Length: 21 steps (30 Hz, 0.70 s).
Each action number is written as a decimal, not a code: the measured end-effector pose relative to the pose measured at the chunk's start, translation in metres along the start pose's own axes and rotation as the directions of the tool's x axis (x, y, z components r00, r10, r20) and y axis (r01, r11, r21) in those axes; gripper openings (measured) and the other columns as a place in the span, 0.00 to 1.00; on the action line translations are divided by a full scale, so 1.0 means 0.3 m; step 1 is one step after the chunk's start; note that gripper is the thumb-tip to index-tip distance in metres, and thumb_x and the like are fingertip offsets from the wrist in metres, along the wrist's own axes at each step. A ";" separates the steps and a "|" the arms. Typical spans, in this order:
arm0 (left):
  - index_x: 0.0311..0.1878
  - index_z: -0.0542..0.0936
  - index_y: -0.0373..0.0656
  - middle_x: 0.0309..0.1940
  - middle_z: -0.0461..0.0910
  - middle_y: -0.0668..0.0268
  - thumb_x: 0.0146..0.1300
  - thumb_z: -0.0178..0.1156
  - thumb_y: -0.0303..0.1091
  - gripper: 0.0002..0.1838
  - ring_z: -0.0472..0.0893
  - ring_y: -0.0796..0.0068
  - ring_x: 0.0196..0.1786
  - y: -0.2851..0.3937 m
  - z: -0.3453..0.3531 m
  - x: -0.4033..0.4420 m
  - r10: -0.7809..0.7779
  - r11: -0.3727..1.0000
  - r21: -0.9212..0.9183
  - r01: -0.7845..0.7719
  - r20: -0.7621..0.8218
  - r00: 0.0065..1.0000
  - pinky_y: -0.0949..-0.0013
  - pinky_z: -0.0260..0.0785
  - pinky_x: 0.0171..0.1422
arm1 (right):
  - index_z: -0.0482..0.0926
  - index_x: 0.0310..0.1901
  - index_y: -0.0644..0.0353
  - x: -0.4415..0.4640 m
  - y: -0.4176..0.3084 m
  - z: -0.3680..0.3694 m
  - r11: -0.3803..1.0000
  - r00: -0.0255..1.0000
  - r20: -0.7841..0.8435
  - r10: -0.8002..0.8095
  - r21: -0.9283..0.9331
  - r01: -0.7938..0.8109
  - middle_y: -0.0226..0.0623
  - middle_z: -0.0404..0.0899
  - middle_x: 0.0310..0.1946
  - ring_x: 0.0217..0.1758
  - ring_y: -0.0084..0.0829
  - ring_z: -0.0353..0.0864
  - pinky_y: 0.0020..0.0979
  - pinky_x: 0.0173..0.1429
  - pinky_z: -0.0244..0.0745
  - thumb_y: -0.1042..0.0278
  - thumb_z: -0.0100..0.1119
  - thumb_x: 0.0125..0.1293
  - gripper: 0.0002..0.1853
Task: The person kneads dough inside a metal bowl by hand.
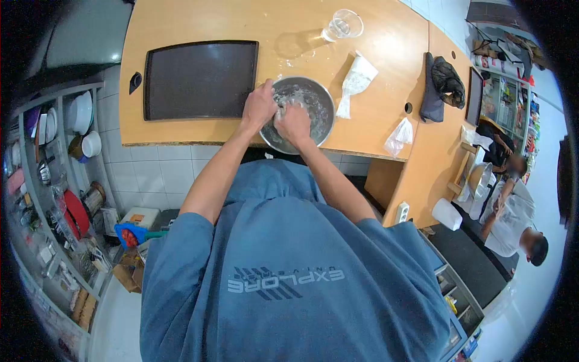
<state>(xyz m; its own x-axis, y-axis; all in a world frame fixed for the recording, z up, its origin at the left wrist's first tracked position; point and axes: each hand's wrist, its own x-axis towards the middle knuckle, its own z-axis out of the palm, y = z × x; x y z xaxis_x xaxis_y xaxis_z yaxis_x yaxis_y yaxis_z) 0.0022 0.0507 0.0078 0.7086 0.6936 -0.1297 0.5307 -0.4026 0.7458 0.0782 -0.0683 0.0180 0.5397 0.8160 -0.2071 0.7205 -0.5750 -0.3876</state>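
Observation:
A round metal bowl [329, 99] stands at the table's near edge, its inside smeared with a white floury mix. My left hand [260, 106] grips the bowl's left rim, thumb raised. Inside the bowl, my right hand [294, 123] has its fingers curled into whitish dough [297, 96]; the fingertips are partly hidden. Left of the bowl lies a dark rectangular baking tray [201, 81]. To the right is a plastic bag of white powder [359, 78], and beyond it a clear glass cup [346, 25].
A smaller plastic bag [399, 136] lies at the table's right front. Dark cloth items [445, 87] rest farther right. Shelves with kitchenware [66, 145] line the left wall. At the right, a person in a white shirt [509, 217] sits near another person and a large bowl [479, 180].

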 end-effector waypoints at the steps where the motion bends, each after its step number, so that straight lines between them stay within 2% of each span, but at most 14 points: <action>1: 0.50 0.73 0.37 0.37 0.82 0.39 0.66 0.57 0.26 0.11 0.82 0.33 0.44 -0.001 0.001 0.003 0.001 1.000 -0.005 -0.001 -0.001 1.000 0.39 0.75 0.46 | 0.83 0.48 0.67 0.005 -0.002 0.014 0.999 1.000 -0.010 -0.009 -0.035 0.009 0.59 0.81 0.48 0.53 0.58 0.80 0.54 0.58 0.77 0.56 0.59 0.64 0.21; 5: 0.49 0.73 0.36 0.36 0.82 0.39 0.67 0.57 0.26 0.10 0.82 0.34 0.43 0.001 0.003 0.002 0.003 1.000 -0.017 -0.003 -0.006 1.000 0.40 0.75 0.45 | 0.83 0.48 0.63 0.018 -0.024 0.017 0.990 0.998 -0.046 0.041 -0.131 -0.046 0.51 0.80 0.51 0.58 0.52 0.78 0.55 0.57 0.75 0.57 0.58 0.64 0.19; 8: 0.47 0.73 0.35 0.38 0.83 0.41 0.63 0.57 0.25 0.10 0.83 0.37 0.43 0.007 0.005 0.009 -0.017 1.000 0.006 0.017 0.010 1.000 0.42 0.77 0.46 | 0.82 0.45 0.60 0.027 -0.013 0.050 0.973 0.995 -0.099 -0.019 -0.232 -0.004 0.46 0.80 0.50 0.58 0.48 0.77 0.52 0.55 0.73 0.56 0.60 0.61 0.17; 11: 0.46 0.73 0.35 0.40 0.84 0.43 0.60 0.57 0.24 0.11 0.84 0.39 0.43 0.008 0.002 0.005 -0.037 0.999 0.015 0.037 0.025 0.999 0.44 0.77 0.47 | 0.81 0.43 0.57 0.048 0.004 0.078 0.972 0.993 -0.106 -0.047 -0.234 0.021 0.43 0.80 0.47 0.56 0.47 0.78 0.49 0.53 0.72 0.56 0.61 0.58 0.17; 14: 0.48 0.73 0.35 0.41 0.84 0.42 0.61 0.56 0.24 0.12 0.84 0.39 0.44 -0.005 0.001 0.010 -0.018 1.000 0.005 0.018 0.036 0.999 0.44 0.78 0.47 | 0.83 0.42 0.55 0.086 0.017 0.086 0.983 1.000 -0.028 0.006 -0.181 -0.011 0.42 0.82 0.48 0.57 0.47 0.77 0.54 0.58 0.70 0.53 0.57 0.65 0.15; 17: 0.49 0.72 0.35 0.41 0.84 0.42 0.62 0.56 0.24 0.13 0.84 0.38 0.44 -0.003 0.000 0.020 -0.020 1.000 0.012 0.019 0.053 0.998 0.43 0.77 0.47 | 0.84 0.43 0.56 0.106 0.026 0.095 0.981 0.999 -0.023 0.042 -0.189 -0.045 0.41 0.82 0.47 0.58 0.47 0.77 0.53 0.59 0.70 0.53 0.56 0.65 0.16; 21: 0.50 0.72 0.34 0.41 0.83 0.40 0.63 0.55 0.24 0.12 0.84 0.37 0.43 -0.006 -0.005 0.010 0.016 1.000 -0.008 -0.016 0.040 0.999 0.43 0.77 0.47 | 0.85 0.49 0.57 0.124 0.072 0.093 0.996 1.000 0.012 -0.012 -0.087 0.013 0.42 0.82 0.52 0.62 0.50 0.76 0.57 0.65 0.68 0.51 0.52 0.70 0.20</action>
<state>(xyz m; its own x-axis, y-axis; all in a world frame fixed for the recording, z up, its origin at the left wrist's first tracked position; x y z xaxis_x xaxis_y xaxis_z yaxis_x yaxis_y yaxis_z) 0.0026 0.0545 0.0071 0.7352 0.6624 -0.1437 0.5156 -0.4089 0.7530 0.1018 -0.0488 -0.0231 0.5255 0.8237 -0.2132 0.7627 -0.5671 -0.3109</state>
